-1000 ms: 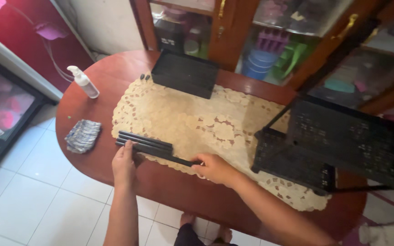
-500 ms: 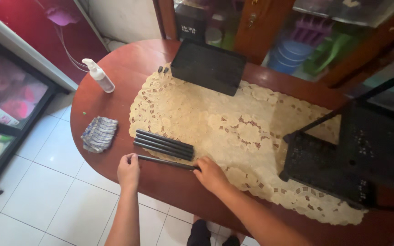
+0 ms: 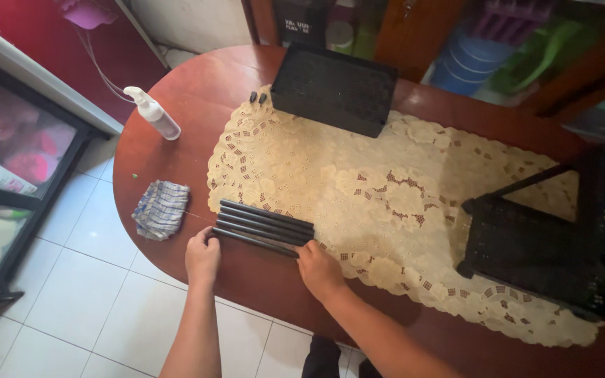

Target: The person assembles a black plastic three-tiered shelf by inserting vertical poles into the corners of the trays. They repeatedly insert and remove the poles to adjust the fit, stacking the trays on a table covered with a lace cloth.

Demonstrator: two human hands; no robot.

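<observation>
Black rods (image 3: 264,227), five or so, lie side by side in a tight row at the near edge of the cream lace runner (image 3: 386,189) on the oval red-brown worktop (image 3: 197,119). The left hand (image 3: 203,255) presses its fingertips against the row's left ends, fingers loosely curled and gripping nothing; the right hand (image 3: 320,269) rests fingers against the right ends, likewise closed around nothing. Squaring the bundle goes best, I judge, with both hands pushing inward evenly and low, so that no rod rides up over its neighbour or rolls off toward the near edge. The lace may snag the rod tips, so light pressure seems wiser than a shove. A folded checked cloth (image 3: 161,208) sits just left of the row, a spray bottle (image 3: 152,112) further back, a black tray panel (image 3: 335,89) at the far side, and a black rack (image 3: 540,245) to the right.
</observation>
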